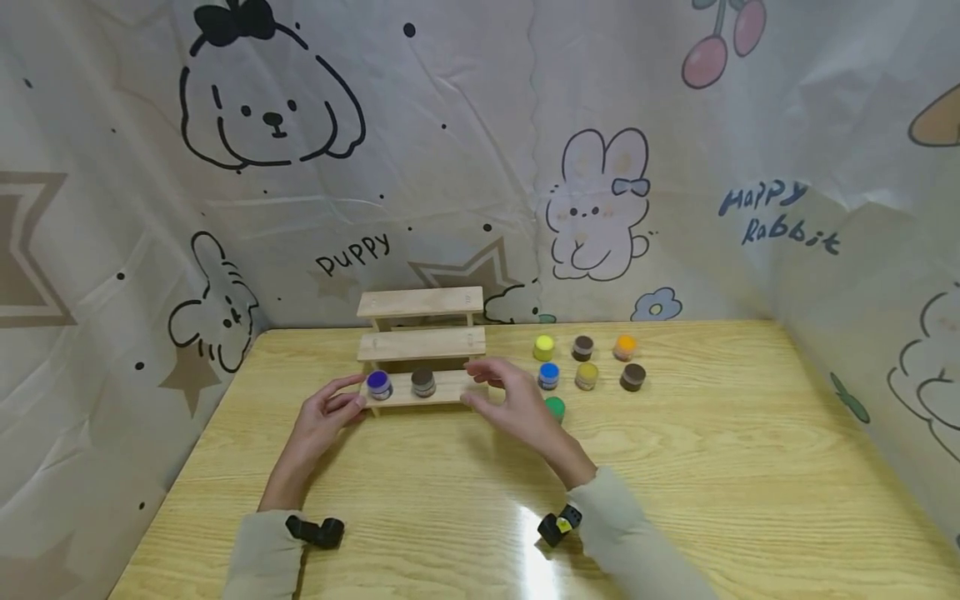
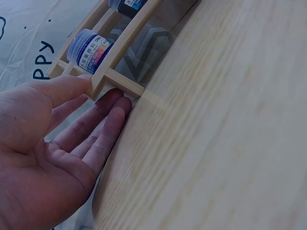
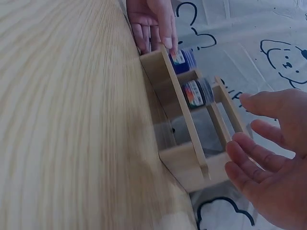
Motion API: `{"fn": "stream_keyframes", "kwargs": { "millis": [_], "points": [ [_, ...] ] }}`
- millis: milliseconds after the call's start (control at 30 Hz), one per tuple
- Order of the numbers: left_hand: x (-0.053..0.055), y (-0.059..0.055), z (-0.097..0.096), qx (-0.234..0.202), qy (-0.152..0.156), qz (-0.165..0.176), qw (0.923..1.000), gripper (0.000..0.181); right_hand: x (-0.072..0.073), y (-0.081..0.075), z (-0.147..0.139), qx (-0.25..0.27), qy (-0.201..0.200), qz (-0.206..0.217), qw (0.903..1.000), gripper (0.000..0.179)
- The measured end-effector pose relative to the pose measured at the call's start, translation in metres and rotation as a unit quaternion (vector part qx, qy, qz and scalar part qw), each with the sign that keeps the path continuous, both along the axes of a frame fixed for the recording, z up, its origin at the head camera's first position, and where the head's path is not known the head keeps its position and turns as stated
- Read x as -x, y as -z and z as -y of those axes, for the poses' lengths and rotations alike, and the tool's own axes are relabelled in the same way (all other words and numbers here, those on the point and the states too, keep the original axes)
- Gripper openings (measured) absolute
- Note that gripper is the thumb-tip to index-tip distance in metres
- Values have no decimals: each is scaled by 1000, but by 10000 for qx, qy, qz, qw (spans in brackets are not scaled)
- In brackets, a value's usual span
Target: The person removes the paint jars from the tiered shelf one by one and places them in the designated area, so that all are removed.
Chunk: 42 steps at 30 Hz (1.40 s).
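A three-step wooden display stand (image 1: 422, 343) stands near the back wall. On its lowest step sit a purple-lidded paint jar (image 1: 379, 384) and a dark-lidded paint jar (image 1: 423, 382), set apart. My left hand (image 1: 318, 421) holds the left end of that step, thumb at the front corner; its other fingertips lie against the leg in the left wrist view. By the stand's right end is my right hand (image 1: 522, 406), fingers spread and slightly bent with nothing in them. Partly behind this hand shows a green-lidded jar (image 1: 555, 407).
Right of the stand are more paint jars: yellow (image 1: 543, 347), orange (image 1: 625, 347), blue (image 1: 549, 376), mustard (image 1: 587, 376) and two brown ones, including a brown jar (image 1: 633, 377). A printed cloth (image 1: 465, 167) hangs behind the wooden table (image 1: 720, 467).
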State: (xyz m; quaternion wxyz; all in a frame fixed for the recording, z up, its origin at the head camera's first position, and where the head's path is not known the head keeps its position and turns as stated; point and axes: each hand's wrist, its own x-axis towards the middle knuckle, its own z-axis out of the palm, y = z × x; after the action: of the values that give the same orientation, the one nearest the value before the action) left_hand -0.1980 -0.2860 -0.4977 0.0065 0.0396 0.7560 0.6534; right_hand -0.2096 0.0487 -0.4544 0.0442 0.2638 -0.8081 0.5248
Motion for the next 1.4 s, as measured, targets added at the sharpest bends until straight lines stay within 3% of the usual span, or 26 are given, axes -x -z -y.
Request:
{"fn": "stream_keyframes", "kwargs": {
  "millis": [633,967,1400],
  "points": [
    [-2,-1,-2,78,-73,15,9999,44,15,12,51,-272,-81,32,9996,44],
    [-2,-1,-1,39,-35,8,10000,45,17,13,63,-416,47,-196,9989,41],
    [0,1,-1,1,-71,68,10000,45,16,16,66,-169,247,-70,9995,32]
  ]
}}
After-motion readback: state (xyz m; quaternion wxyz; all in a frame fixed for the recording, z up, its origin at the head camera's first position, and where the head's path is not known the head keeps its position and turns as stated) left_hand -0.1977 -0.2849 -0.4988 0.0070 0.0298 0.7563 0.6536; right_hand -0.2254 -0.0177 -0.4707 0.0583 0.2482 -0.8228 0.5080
